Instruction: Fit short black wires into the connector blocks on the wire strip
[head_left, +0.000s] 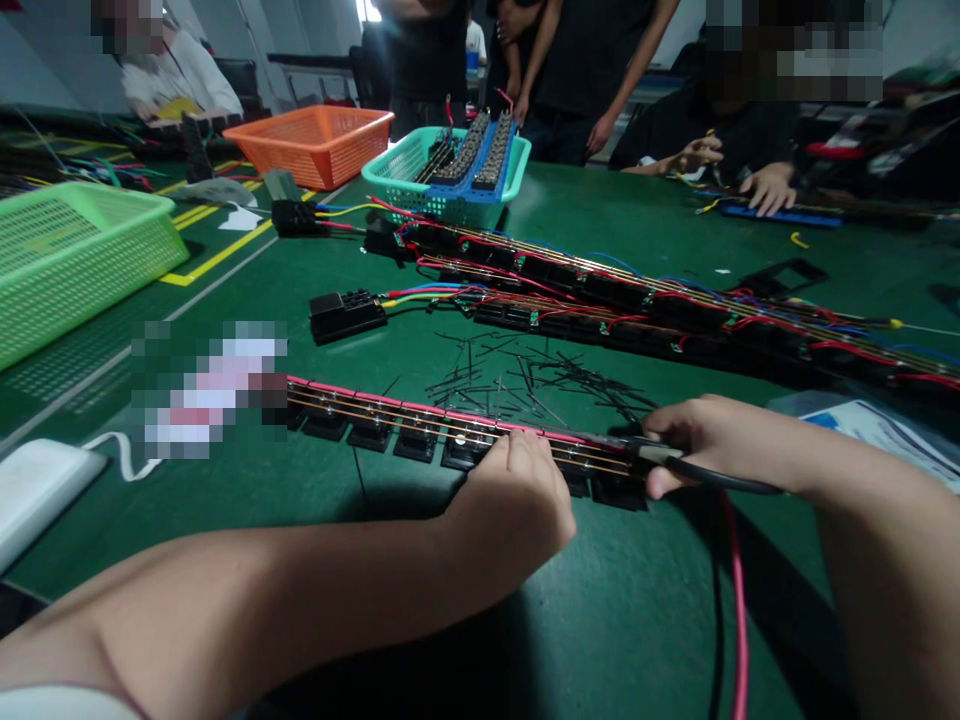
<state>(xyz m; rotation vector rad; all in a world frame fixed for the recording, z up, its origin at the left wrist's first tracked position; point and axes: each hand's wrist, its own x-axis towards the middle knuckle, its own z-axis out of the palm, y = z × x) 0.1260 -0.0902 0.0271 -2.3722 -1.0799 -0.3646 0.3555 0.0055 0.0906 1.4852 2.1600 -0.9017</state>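
Observation:
In front of me lies a long black socket strip (pixel 371 432) with bare copper rods and a red wire along it. My left hand (pixel 525 490) is closed over its middle, fingertips at the red wire. My right hand (pixel 697 440) grips black-handled cutting pliers (pixel 664 455), whose jaws are at the strip's right end. What exactly lies between the jaws is too small to make out. Cut-off black cable-tie ends (pixel 517 375) are scattered just behind the strip. A thick red cable (pixel 735 600) hangs down near my right wrist.
More wired strips (pixel 585 285) and a black plug block (pixel 346 315) lie farther back. A green basket (pixel 90 255), an orange basket (pixel 307 145) and a teal basket (pixel 382 175) stand beyond. A white power bank-like box (pixel 49 490) sits left. Co-workers' hands (pixel 769 190) work at the far right.

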